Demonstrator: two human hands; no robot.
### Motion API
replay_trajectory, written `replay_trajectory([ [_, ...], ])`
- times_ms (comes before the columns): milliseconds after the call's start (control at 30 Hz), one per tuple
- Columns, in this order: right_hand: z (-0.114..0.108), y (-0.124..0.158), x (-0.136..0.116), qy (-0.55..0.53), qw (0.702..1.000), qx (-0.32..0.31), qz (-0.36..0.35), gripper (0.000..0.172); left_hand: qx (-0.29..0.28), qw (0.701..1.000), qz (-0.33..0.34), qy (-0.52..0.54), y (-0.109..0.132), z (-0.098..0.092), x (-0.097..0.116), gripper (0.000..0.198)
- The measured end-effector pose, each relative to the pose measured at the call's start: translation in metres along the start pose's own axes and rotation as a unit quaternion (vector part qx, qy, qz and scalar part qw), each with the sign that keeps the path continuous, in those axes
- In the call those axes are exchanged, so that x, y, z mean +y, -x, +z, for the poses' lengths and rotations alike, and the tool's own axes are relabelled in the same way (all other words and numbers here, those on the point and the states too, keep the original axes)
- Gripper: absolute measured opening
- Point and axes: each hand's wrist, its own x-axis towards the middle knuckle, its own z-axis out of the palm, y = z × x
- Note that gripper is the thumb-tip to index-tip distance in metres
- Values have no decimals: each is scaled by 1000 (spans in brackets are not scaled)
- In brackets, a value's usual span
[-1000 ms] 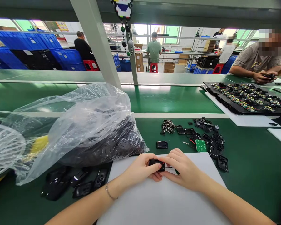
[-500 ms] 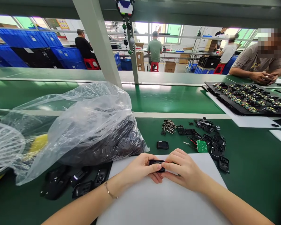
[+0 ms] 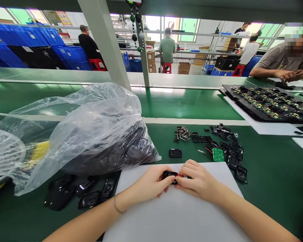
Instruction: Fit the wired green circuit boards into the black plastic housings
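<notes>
My left hand (image 3: pixel 155 181) is closed around a small black plastic casing (image 3: pixel 167 174), held just above a white work sheet (image 3: pixel 176 215). The fingertips of my right hand (image 3: pixel 198 179) are pinched at the casing's right end. A bit of red, perhaps wire, shows beside them; its far end is hidden. Beyond my hands lies another black casing part (image 3: pixel 175 153). To its right are a green circuit board (image 3: pixel 218 155) with thin leads, several black shell pieces (image 3: pixel 236 151) and a heap of small metal parts (image 3: pixel 183 133).
A clear plastic bag (image 3: pixel 103 127) full of dark parts stands at left, with loose black shells (image 3: pixel 59 193) before it and a white slatted round object (image 3: pixel 5 154) beside it. At right, a black tray (image 3: pixel 275 102) holds several wired boards. A co-worker (image 3: pixel 280 64) sits across the bench.
The casing has turned slightly in my left hand, whose lower fingers are more tucked under. More red shows by my right fingertips. The view has tipped down a little.
</notes>
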Motion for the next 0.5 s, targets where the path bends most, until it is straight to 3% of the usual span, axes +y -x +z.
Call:
replay_trajectory([
  [100, 3, 1, 1, -10, 1000, 0, 0, 24, 52, 991, 60, -112, 3, 4, 0, 21],
  [200, 4, 1, 2, -23, 1000, -6, -4, 24, 69, 984, 74, -148, 5, 7, -3, 20],
  [300, 2, -1, 1, -51, 998, -17, 34, 18, 76, 989, 62, -114, 5, 6, -5, 16],
  [400, -2, -5, -2, -90, 990, -33, 100, 13, 47, 998, 8, -37, 5, 2, -2, 16],
  [500, -1, -7, -4, -94, 988, -45, 118, 28, 19, 1000, -19, 1, 4, -1, 0, 18],
])
